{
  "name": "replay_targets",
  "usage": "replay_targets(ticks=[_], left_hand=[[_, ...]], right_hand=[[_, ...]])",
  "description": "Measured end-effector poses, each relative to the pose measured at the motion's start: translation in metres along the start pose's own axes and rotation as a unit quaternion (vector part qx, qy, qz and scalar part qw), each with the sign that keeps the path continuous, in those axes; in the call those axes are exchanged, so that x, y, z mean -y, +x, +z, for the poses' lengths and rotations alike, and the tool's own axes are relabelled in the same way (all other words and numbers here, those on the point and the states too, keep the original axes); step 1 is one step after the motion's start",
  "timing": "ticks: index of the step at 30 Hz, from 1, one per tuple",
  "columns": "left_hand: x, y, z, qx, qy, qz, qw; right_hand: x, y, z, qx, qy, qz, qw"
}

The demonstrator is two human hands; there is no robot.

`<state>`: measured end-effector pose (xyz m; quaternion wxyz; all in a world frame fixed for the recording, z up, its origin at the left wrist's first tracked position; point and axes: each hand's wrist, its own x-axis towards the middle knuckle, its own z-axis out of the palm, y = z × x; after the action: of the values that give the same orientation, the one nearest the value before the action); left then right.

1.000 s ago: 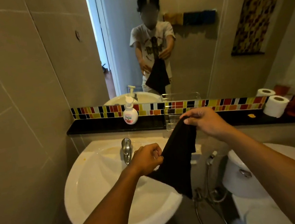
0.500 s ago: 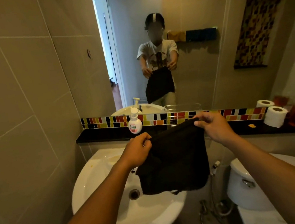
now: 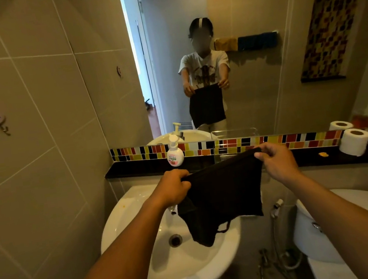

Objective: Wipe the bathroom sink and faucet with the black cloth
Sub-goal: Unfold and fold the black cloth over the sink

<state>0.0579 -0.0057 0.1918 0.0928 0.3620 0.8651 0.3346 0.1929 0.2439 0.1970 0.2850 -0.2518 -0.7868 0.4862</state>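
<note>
Head view: left hand (image 3: 173,187) and right hand (image 3: 276,162) each pinch a top corner of the black cloth (image 3: 222,200), spread at frame centre above the white sink (image 3: 172,266), its basin bare around the drain (image 3: 175,240); soap bottle (image 3: 175,154) and toilet roll (image 3: 354,141) on the dark ledge (image 3: 135,167) under the mirror (image 3: 249,59)

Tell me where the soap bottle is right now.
The soap bottle stands on the black ledge behind the sink, left of centre in the head view, against the coloured tile strip and just beyond the left hand.
</note>
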Motion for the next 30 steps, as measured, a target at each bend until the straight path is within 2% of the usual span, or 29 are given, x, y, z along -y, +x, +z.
replay_targets(ticks=[2,7,12,20,25,30], left_hand=[[-0.002,0.002,0.006,0.004,0.009,0.000,1.000],[0.014,-0.001,0.032,0.031,0.121,-0.024,0.992],[0.031,-0.003,0.056,0.010,0.130,-0.065,0.989],[0.066,0.023,0.083,-0.066,0.078,-0.100,0.990],[0.094,0.064,0.100,-0.103,0.030,-0.149,0.983],[0.131,0.118,0.124,-0.073,-0.059,-0.190,0.977]], right_hand=[[-0.010,-0.006,-0.001,-0.008,-0.003,0.010,1.000],[-0.040,-0.020,-0.001,-0.004,0.013,0.044,0.999],[-0.070,-0.023,0.008,-0.016,0.031,0.093,0.995],[-0.130,-0.003,0.044,-0.039,0.086,0.202,0.975],[-0.160,0.033,0.078,-0.055,0.087,0.247,0.963],[-0.190,0.076,0.111,-0.083,0.125,0.313,0.938]])
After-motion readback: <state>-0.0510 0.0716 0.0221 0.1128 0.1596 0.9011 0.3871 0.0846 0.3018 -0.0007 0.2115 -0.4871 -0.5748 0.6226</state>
